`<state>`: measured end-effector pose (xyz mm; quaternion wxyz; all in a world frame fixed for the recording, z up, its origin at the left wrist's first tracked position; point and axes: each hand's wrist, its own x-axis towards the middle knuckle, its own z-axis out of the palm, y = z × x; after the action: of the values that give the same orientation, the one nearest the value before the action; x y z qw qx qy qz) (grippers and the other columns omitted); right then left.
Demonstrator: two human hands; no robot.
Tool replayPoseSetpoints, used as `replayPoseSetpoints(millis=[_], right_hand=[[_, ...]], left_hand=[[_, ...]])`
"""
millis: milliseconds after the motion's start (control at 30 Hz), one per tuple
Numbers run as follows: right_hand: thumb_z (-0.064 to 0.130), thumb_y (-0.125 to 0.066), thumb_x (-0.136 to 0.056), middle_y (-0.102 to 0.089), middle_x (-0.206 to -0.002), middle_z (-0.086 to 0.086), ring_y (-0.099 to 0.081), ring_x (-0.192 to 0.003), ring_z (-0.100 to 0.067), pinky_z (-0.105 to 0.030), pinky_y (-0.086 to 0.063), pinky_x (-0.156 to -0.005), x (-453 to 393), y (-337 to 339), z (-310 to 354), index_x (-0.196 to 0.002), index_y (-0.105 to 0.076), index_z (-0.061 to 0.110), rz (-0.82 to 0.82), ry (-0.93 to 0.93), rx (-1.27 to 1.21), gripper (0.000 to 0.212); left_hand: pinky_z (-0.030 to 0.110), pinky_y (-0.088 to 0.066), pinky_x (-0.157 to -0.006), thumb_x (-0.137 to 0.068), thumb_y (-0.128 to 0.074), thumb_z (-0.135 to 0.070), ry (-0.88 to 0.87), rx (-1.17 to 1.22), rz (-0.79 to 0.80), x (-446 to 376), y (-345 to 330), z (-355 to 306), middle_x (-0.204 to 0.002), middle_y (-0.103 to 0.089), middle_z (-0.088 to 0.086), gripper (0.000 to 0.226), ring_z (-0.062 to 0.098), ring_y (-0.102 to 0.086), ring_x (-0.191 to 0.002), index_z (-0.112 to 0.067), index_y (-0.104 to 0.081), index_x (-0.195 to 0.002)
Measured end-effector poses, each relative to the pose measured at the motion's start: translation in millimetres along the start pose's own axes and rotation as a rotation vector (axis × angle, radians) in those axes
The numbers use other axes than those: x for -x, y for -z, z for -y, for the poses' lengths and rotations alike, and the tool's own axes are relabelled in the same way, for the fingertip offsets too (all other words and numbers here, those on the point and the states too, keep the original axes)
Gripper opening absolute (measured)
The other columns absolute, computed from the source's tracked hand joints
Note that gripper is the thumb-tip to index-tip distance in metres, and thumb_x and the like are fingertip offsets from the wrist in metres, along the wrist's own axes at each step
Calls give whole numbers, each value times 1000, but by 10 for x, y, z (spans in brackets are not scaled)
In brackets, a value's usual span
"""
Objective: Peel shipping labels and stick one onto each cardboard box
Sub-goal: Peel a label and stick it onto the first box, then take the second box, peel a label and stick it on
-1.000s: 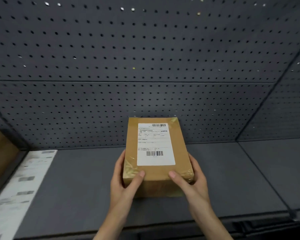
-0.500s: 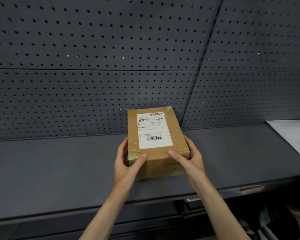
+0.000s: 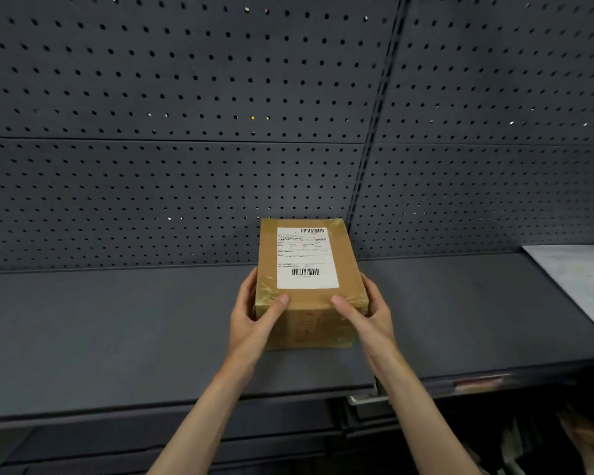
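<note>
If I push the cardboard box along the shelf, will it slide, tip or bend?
The cardboard box probably slides rather than tips: it lies flat on the shelf. It looks stiff, with straight edges. Its glossy tape may feel slippery. Both hands, left hand and right hand, hold it.

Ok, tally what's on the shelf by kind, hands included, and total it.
cardboard box: 1
shipping label stuck on it: 1
white sheet at the shelf's right edge: 1
hands, left hand and right hand, holding the box: 2
Total: 5
</note>
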<state>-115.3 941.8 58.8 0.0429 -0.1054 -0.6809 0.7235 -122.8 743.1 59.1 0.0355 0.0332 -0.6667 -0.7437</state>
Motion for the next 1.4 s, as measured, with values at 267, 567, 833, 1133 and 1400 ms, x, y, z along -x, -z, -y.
replayPoseSetpoints(millis=[267,567,833,1133,1400], right_hand=[[60,-88,-54,-72,-121,17,-66,-117,-4,-44,-53,-107,14,13,39,-134,-54,44,13,8,99,88],[52,-68,-86,-52,-148,7,-43,-140,-9,-37,-32,-117,125,-216,391,-139,-56,20,-117,630,850,63],[62,-60,-89,-66,-131,1,-57,-127,-21,-46,-39,-112,376,-1540,343,-123,-70,16,35,833,1261,58],[64,-58,-88,-67,-130,-3,-62,-121,-26,-43,-44,-106,755,-3444,-77,-125,-69,14,63,763,1354,62],[67,-51,-89,-63,-139,-1,-61,-122,-22,-41,-47,-104,1031,-4861,-128,-130,-66,17,103,717,1338,67]], left_hand=[[12,-50,-90,-82,-79,-24,-6,-24,-3,-25,28,16,-132,-64,-16,68,-4,-58,-120,-30,-50,-142],[34,-40,-114,-87,-62,-49,-56,-251,94,-106,737,-241,-138,-57,-20,47,-7,-50,-128,-38,-58,-133],[32,-41,-106,-94,-54,-55,-225,-1007,126,-159,2185,-368,-141,-51,-17,49,8,-47,-131,-32,-55,-136],[40,-47,-95,-89,-48,-56,-354,-1313,125,-303,4388,-577,-129,-64,-5,55,19,-61,-118,-22,-63,-129],[38,-45,-98,-88,-53,-50,-461,-1385,94,-475,5710,-1005,-129,-64,-6,48,19,-59,-122,-24,-63,-127]])
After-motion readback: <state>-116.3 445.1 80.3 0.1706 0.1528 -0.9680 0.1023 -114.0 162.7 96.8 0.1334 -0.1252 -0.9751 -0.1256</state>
